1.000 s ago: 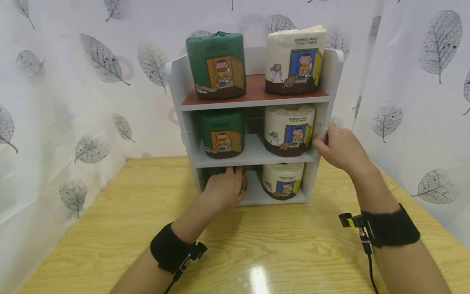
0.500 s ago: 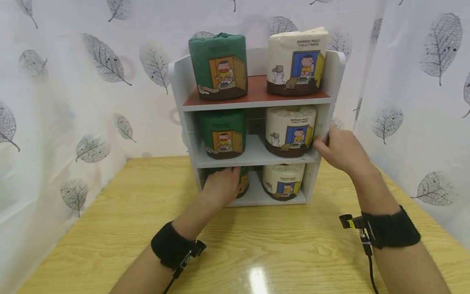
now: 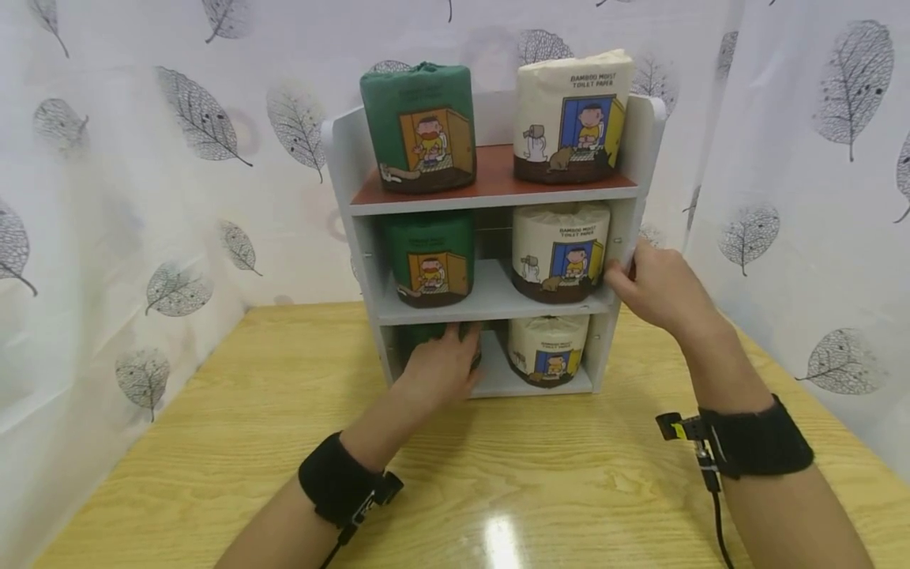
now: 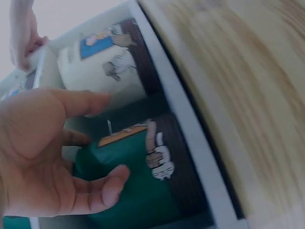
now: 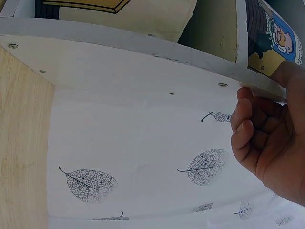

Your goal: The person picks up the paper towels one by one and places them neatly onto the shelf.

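Note:
A white shelf unit (image 3: 490, 204) with three levels carries green and cream toilet paper rolls. My left hand (image 3: 437, 367) reaches in front of the green roll (image 4: 138, 200) on the bottom level, covering much of it in the head view. Its fingers are spread and loosely bent, and one fingertip overlaps the green wrapper in the left wrist view. At the right side panel (image 5: 138, 45), my right hand (image 3: 668, 288) grips the edge, its thumb on the inner side and its fingers curled outside. To the right of the lower green roll stands a cream roll (image 3: 547, 352).
On the middle level are a green roll (image 3: 430, 257) and a cream roll (image 3: 560, 253). The red top level holds another green roll (image 3: 419, 126) and cream roll (image 3: 572, 118). A leaf-print curtain (image 3: 142, 237) hangs behind the wooden table (image 3: 298, 356).
My left hand first shifted left, uncovering part of the lower green roll, then came back right with its fingers more spread. The right hand keeps its hold on the panel.

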`<state>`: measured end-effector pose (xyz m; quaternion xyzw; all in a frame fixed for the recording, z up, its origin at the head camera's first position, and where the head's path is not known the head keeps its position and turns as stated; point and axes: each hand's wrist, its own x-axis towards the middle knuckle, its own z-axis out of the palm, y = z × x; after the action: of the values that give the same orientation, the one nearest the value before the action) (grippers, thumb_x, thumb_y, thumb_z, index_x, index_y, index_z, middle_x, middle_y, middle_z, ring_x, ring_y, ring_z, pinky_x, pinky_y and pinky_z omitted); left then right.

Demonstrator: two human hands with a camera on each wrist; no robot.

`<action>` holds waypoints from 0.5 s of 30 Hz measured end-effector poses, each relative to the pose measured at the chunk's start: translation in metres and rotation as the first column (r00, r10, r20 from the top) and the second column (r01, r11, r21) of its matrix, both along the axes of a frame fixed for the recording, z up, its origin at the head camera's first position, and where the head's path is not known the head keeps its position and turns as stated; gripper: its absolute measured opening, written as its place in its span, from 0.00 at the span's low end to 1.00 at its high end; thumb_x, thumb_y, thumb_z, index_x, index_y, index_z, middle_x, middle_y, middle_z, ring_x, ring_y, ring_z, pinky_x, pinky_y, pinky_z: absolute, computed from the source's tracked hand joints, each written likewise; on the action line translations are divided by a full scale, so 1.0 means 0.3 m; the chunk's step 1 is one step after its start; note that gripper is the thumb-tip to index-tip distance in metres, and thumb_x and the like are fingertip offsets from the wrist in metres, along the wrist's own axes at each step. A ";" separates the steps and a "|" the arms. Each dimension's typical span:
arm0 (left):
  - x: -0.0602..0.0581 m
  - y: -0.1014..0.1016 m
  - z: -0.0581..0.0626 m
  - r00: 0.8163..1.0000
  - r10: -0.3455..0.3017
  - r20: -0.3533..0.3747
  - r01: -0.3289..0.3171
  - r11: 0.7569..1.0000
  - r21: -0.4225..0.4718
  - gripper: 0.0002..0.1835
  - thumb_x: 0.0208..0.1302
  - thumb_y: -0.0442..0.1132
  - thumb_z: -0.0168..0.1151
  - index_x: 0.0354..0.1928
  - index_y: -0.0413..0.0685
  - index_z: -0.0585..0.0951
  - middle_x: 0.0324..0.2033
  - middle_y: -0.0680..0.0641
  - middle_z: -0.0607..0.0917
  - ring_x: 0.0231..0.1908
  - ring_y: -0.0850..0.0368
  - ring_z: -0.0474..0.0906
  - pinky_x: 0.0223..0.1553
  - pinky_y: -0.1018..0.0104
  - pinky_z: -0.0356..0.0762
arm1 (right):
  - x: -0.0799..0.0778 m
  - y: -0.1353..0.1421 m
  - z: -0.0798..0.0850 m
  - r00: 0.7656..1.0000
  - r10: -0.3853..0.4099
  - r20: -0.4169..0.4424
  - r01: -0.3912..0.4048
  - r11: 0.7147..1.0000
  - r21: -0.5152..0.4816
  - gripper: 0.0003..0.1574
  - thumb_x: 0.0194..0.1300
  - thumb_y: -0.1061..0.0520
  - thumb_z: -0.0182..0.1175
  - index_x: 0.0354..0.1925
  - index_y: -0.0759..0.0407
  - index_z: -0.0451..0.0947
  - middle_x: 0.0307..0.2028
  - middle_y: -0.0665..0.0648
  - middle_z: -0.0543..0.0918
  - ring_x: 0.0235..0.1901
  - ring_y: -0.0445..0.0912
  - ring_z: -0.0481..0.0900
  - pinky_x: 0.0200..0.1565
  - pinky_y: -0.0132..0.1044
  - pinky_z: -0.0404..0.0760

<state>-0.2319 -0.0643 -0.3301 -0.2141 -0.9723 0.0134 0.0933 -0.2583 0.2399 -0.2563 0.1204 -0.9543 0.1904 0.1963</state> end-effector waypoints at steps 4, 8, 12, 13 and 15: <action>-0.036 -0.017 -0.024 1.000 0.009 0.003 -0.009 1.000 0.015 0.38 0.67 0.51 0.64 0.75 0.50 0.62 0.62 0.37 0.75 0.46 0.44 0.83 0.41 0.51 0.83 | -0.002 -0.001 0.000 1.000 -0.003 -0.005 0.003 1.000 0.006 0.19 0.72 0.48 0.43 0.30 0.62 0.63 0.19 0.57 0.67 0.17 0.50 0.67 0.22 0.41 0.64; -0.050 -0.032 -0.023 1.000 0.003 0.018 -0.003 1.000 0.014 0.39 0.67 0.51 0.64 0.74 0.46 0.62 0.62 0.36 0.74 0.49 0.43 0.82 0.44 0.51 0.83 | -0.002 -0.001 0.001 1.000 -0.004 -0.010 0.004 1.000 0.005 0.18 0.71 0.48 0.44 0.32 0.62 0.63 0.20 0.58 0.68 0.18 0.51 0.68 0.22 0.41 0.65; -0.054 -0.049 -0.008 0.998 -0.012 0.057 0.011 1.000 0.012 0.41 0.66 0.51 0.65 0.74 0.40 0.60 0.63 0.35 0.73 0.52 0.43 0.81 0.47 0.51 0.82 | -0.002 -0.003 0.000 1.000 -0.007 0.003 0.007 1.000 -0.003 0.18 0.71 0.48 0.44 0.33 0.62 0.63 0.20 0.58 0.68 0.18 0.51 0.68 0.22 0.41 0.65; -0.053 -0.054 -0.002 0.998 -0.017 0.065 0.016 1.000 0.012 0.42 0.66 0.51 0.65 0.74 0.39 0.60 0.63 0.35 0.73 0.53 0.44 0.81 0.48 0.52 0.82 | -0.001 -0.003 0.000 1.000 -0.008 0.005 0.008 1.000 -0.003 0.19 0.72 0.48 0.44 0.32 0.62 0.63 0.20 0.58 0.68 0.18 0.51 0.68 0.22 0.41 0.65; -0.053 -0.062 0.011 0.996 -0.029 0.083 0.028 1.000 0.009 0.42 0.66 0.51 0.65 0.74 0.39 0.60 0.63 0.35 0.73 0.54 0.44 0.80 0.50 0.51 0.81 | -0.002 -0.003 0.001 1.000 -0.011 0.005 0.011 1.000 -0.004 0.19 0.72 0.48 0.44 0.32 0.62 0.63 0.20 0.58 0.68 0.19 0.51 0.68 0.22 0.41 0.65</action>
<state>-0.2477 -0.0828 -0.3268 -0.2280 -0.9722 -0.0004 0.0540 -0.2588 0.2390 -0.2561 0.1145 -0.9551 0.1914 0.1952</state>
